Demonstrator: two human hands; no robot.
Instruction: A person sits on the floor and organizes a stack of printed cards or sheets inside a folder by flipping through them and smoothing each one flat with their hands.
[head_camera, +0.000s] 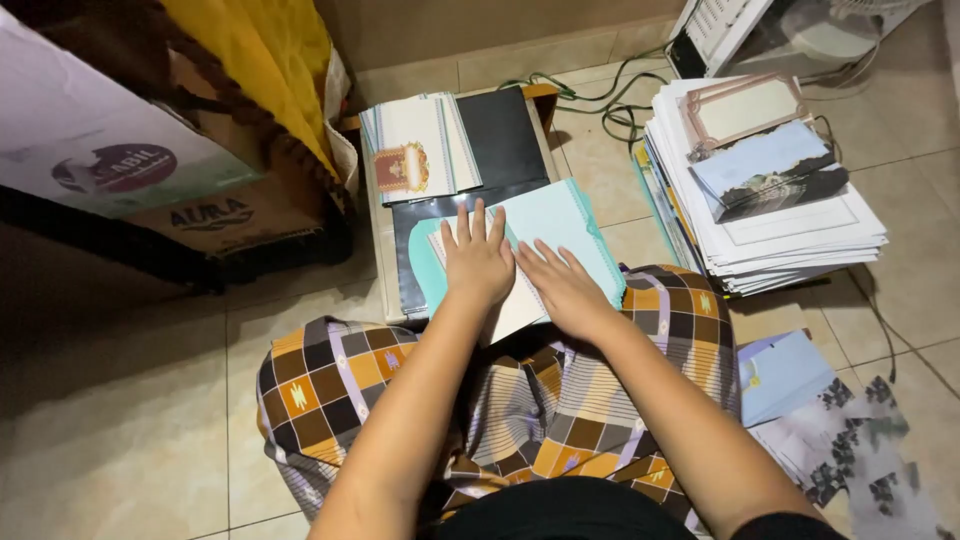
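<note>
Teal-edged cards (560, 225) are stacked on a small low surface (383, 262) in front of the seated person, partly over a dark plastic sleeve (505, 135). The stack is pressed flat by both hands: the left hand (477, 262) is laid palm down with fingers spread on its near left part, and the right hand (565, 288) is laid flat just beside it, fingers pointing up and left. Nothing is gripped by either hand. A bundle of white cards with a red and gold emblem (415, 148) is seen at the far end of the surface. A tall pile of white paper sheets (770, 215) is set on the tiled floor (150, 420) to the right. A checked sarong (340, 375) covers the knees.
</note>
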